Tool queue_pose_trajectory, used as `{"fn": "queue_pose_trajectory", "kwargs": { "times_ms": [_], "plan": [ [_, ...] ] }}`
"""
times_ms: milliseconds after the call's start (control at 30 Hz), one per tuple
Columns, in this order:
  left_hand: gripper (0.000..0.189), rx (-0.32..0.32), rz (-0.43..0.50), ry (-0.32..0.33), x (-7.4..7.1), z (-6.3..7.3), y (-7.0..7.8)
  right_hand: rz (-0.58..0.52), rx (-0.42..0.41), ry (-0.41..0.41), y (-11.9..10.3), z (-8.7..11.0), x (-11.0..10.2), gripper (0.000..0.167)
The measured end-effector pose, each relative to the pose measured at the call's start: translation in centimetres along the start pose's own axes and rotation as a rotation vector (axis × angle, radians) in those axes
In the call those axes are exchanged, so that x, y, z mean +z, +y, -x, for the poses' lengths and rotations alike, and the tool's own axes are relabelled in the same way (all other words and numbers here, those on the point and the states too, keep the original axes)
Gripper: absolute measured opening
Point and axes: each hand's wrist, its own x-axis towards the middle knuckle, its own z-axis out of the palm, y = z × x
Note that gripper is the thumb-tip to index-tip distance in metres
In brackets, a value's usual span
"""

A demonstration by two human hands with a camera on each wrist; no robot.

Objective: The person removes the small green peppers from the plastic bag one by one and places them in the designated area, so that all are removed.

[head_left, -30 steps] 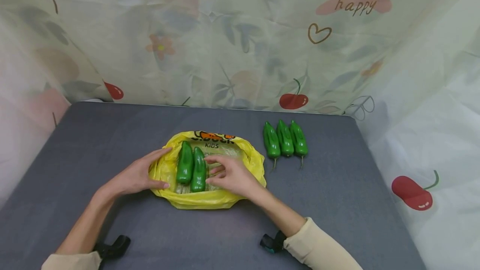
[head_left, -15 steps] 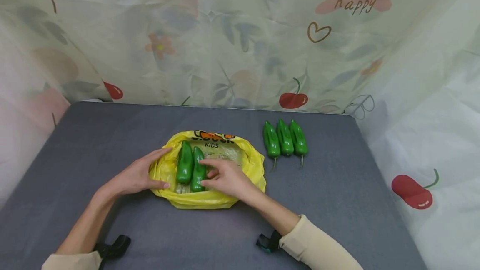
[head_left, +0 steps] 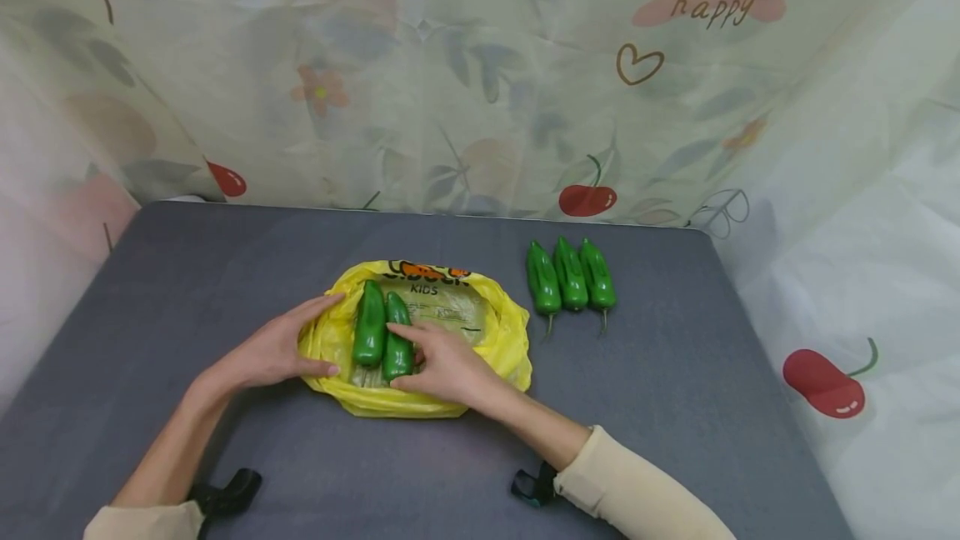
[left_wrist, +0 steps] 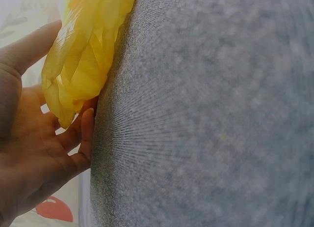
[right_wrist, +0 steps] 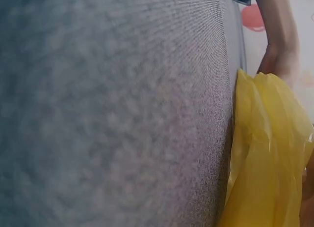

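A yellow plastic bag (head_left: 511, 332) lies with its mouth spread wide in the head view. Inside, on its left, two glossy green peppers rest side by side: a left pepper (head_left: 369, 327) and a right pepper (head_left: 397, 348). My right hand (head_left: 450, 361) reaches into the bag and grips the right pepper, index finger across it and thumb at its near end. My left hand (head_left: 277, 348) holds the bag's left side between thumb and fingers. In the left wrist view, that hand (left_wrist: 44, 148) curves around the yellow plastic. The right wrist view mostly hides the right hand behind the bag (right_wrist: 265, 153).
Three more green peppers (head_left: 570, 277) lie in a row on the grey table (head_left: 660, 407), right of the bag. A patterned curtain (head_left: 480, 90) hangs behind the table's far edge. Black wrist straps (head_left: 228, 492) sit on both forearms.
My right hand has moved left inside the bag, and its thumb and index finger have closed on the right pepper. My left hand, the bag and the outside peppers have stayed put.
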Motion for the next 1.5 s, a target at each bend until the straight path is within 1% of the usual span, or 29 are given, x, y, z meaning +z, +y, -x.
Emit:
{"fn": "queue_pose_trajectory", "kwargs": {
  "times_ms": [133,233,467,667,1000,1167,1267,1500],
  "plan": [
    [0.102,-0.003,-0.002,0.002,0.1,0.0,-0.1,0.074,0.022,0.002,-0.2,-0.1,0.2,0.08],
    [0.102,-0.006,-0.007,0.002,0.1,0.1,-0.1,0.085,0.03,0.004,-0.2,-0.2,0.3,0.08],
    [0.102,-0.006,-0.002,0.001,0.1,0.2,0.0,0.093,0.014,0.016,-0.1,-0.3,0.4,0.077],
    [0.1,-0.004,0.005,0.001,0.2,0.2,0.1,0.055,0.031,0.006,0.1,-0.3,0.1,0.078],
    [0.101,-0.016,-0.002,0.002,0.2,0.1,0.0,-0.016,0.004,0.011,0.5,0.1,-0.7,0.079],
    [0.101,-0.016,-0.005,0.002,0.1,0.1,0.1,-0.039,0.018,0.005,0.6,0.3,-1.0,0.081],
    [0.101,-0.017,-0.002,0.001,0.1,0.1,0.1,-0.069,0.02,0.008,0.8,0.4,-1.1,0.081],
    [0.102,-0.025,-0.006,0.0,0.1,0.1,0.2,-0.162,-0.005,0.012,1.3,0.9,-1.7,0.079]
  ]
}}
